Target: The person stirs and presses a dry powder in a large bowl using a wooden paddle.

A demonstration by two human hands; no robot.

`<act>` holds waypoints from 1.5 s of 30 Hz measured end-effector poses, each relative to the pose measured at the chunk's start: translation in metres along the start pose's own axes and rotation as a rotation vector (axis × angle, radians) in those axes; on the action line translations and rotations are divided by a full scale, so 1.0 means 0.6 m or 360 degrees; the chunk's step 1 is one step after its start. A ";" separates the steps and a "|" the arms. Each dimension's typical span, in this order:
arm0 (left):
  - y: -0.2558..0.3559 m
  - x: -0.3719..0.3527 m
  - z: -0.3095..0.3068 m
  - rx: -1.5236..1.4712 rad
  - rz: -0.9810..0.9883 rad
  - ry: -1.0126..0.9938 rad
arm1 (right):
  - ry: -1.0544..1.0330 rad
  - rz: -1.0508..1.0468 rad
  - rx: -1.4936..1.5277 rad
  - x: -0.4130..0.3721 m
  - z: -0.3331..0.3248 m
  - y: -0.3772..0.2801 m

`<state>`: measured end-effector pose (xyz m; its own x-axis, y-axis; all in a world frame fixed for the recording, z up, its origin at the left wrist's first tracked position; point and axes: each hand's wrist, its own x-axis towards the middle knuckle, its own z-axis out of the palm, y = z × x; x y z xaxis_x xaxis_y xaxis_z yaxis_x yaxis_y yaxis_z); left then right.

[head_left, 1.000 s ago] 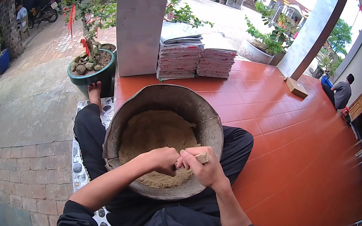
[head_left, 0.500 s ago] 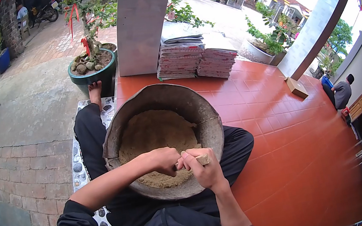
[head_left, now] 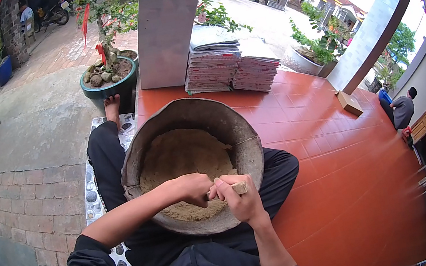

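Observation:
A wide, dark-rimmed tub [head_left: 248,152] sits between my crossed legs, holding fine tan powder [head_left: 183,158] heaped up its inner wall. Over its near side my two hands meet. My right hand [head_left: 240,199] is closed round a short pale stick-like piece [head_left: 241,188], whose blunt end pokes out to the right, thumb laid along the top. Touching it from the left, my left hand [head_left: 194,188] is a fist with the knuckles up. What lies inside that fist is hidden.
A potted bonsai [head_left: 109,80] with red ribbons stands beyond my foot. Stacks of bundled paper [head_left: 230,67] lie by a pillar [head_left: 166,27]. A cardboard box [head_left: 349,103] and a seated person [head_left: 403,110] are to the right on red tiles [head_left: 325,187].

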<state>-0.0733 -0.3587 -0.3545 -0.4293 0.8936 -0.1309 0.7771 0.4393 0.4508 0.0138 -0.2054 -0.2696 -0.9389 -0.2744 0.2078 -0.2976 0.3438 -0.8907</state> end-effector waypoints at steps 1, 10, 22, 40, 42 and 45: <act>0.000 0.000 0.000 0.0000 0.0000 0.0000 | -0.0003 0.0005 -0.0007 0.000 0.000 -0.001; 0.003 0.000 -0.003 0.0020 -0.0031 -0.0040 | 0.0017 -0.0047 0.0004 0.000 0.002 0.002; 0.002 0.000 -0.001 0.0012 -0.0039 -0.0037 | 0.0050 -0.0112 -0.0024 -0.002 0.004 0.006; -0.001 0.000 0.002 0.0008 -0.0035 -0.0025 | 0.0034 -0.0067 -0.0033 -0.002 0.004 0.001; 0.001 0.000 0.001 0.0000 -0.0067 -0.0035 | 0.0034 -0.0081 -0.0041 -0.002 0.004 0.001; 0.006 -0.003 -0.003 -0.0002 -0.0083 -0.0024 | 0.0043 -0.0100 -0.0059 -0.002 0.005 0.005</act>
<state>-0.0705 -0.3590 -0.3509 -0.4620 0.8709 -0.1675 0.7532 0.4850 0.4444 0.0149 -0.2068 -0.2736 -0.9224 -0.2721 0.2741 -0.3617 0.3600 -0.8600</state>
